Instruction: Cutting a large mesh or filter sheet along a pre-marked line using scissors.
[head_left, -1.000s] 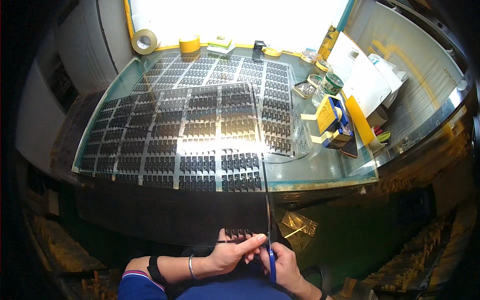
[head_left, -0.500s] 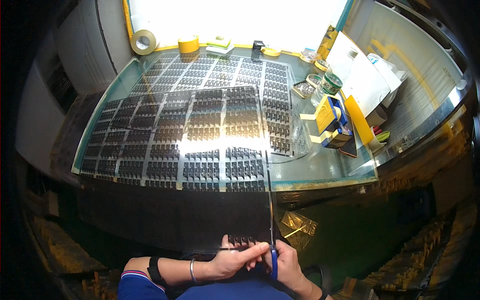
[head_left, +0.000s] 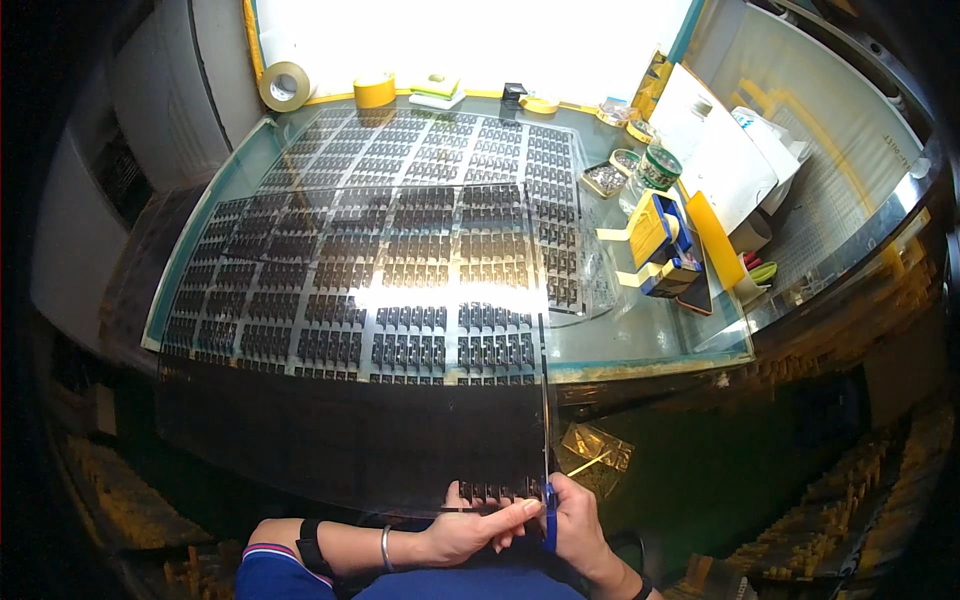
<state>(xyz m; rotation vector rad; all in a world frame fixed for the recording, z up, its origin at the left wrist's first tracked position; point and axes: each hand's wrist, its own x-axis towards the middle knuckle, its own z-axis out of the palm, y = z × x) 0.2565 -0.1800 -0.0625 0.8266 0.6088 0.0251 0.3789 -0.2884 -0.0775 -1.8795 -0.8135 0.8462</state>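
A large transparent film sheet (head_left: 330,430) with rows of small dark printed patterns hangs over the table's near edge toward me. My left hand (head_left: 470,533) pinches its near edge, thumb on top and fingers showing through from beneath. At the sheet's near right corner, my right hand (head_left: 582,525) grips scissors with blue handles (head_left: 550,520). The scissors' blades point away from me along the sheet's right edge; where exactly they meet the film is hard to make out. Beneath it, another patterned film (head_left: 555,205) lies flat on the glass-topped table (head_left: 640,345).
A blue and yellow tape dispenser (head_left: 665,245) and small round containers (head_left: 660,167) stand at the table's right. Tape rolls (head_left: 375,91) line the back, below a bright white panel (head_left: 480,45). Under the table's near edge lies a yellowish clear packet (head_left: 600,445).
The upper film sheet has shifted slightly to the right and toward me. Both hands stay nearly in place, still on the sheet and the scissors.
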